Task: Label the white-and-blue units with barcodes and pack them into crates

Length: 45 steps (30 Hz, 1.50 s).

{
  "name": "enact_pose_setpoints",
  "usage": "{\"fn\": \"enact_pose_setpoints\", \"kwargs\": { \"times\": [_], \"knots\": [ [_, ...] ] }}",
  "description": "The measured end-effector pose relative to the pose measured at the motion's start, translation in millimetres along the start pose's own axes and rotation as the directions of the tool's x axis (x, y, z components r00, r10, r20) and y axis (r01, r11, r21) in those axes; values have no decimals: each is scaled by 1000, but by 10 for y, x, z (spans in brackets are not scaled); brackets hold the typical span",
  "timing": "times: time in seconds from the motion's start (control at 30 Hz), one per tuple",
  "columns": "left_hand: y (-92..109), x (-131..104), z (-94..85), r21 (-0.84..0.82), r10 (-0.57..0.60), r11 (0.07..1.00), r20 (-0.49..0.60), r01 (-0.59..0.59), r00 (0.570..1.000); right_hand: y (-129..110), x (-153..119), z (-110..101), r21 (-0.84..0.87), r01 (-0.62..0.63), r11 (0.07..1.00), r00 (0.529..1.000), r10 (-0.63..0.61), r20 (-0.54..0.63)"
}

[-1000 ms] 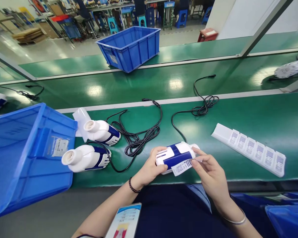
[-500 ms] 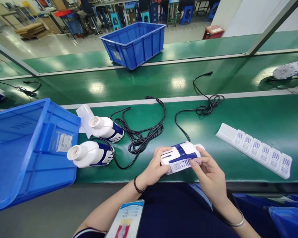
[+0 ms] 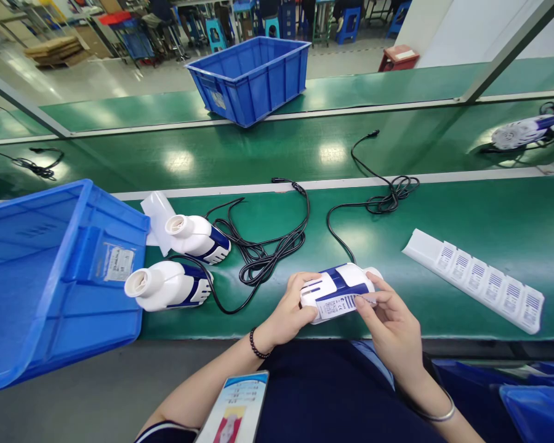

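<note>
A white and blue device point(image 3: 339, 284) lies on its side near the bench's front edge, a black cable running from behind it. Wrapped round its left end is my left hand point(image 3: 289, 311). My right hand point(image 3: 390, 323) pinches the right end of a printed label point(image 3: 335, 306) that lies along the device's near side. Two similar devices stand to the left, one point(image 3: 166, 286) nearer and one point(image 3: 196, 239) behind it. To the right is a strip of labels point(image 3: 482, 280) on white backing.
A large blue bin point(image 3: 78, 277) is at the far left, another blue bin point(image 3: 253, 80) beyond the belt. Coiled black cables point(image 3: 270, 255) lie mid-bench. Another device point(image 3: 521, 132) sits on the belt point(image 3: 258, 154) at the right. People are seated in the background.
The devices and cables on the belt behind have shifted left. Both hands keep their hold, and the label now lies slightly flatter against the device.
</note>
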<state>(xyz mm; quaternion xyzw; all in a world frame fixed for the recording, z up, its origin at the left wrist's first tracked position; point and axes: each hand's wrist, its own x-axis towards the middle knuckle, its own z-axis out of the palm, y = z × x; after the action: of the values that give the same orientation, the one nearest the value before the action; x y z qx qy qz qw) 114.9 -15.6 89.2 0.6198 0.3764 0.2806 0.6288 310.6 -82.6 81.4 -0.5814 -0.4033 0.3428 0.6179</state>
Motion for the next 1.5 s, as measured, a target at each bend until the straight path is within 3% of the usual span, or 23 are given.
{"fn": "enact_pose_setpoints", "kwargs": {
  "times": [0.67, 1.5],
  "knots": [
    [35, -29, 16, 93, 51, 994, -7, -50, 999, 26, 14, 1, -105, 148, 983, 989, -150, -10],
    [-18, -97, 54, 134, 72, 989, -24, -68, 997, 73, 3, 4, -207, 89, 974, 993, -102, -57]
  ]
}}
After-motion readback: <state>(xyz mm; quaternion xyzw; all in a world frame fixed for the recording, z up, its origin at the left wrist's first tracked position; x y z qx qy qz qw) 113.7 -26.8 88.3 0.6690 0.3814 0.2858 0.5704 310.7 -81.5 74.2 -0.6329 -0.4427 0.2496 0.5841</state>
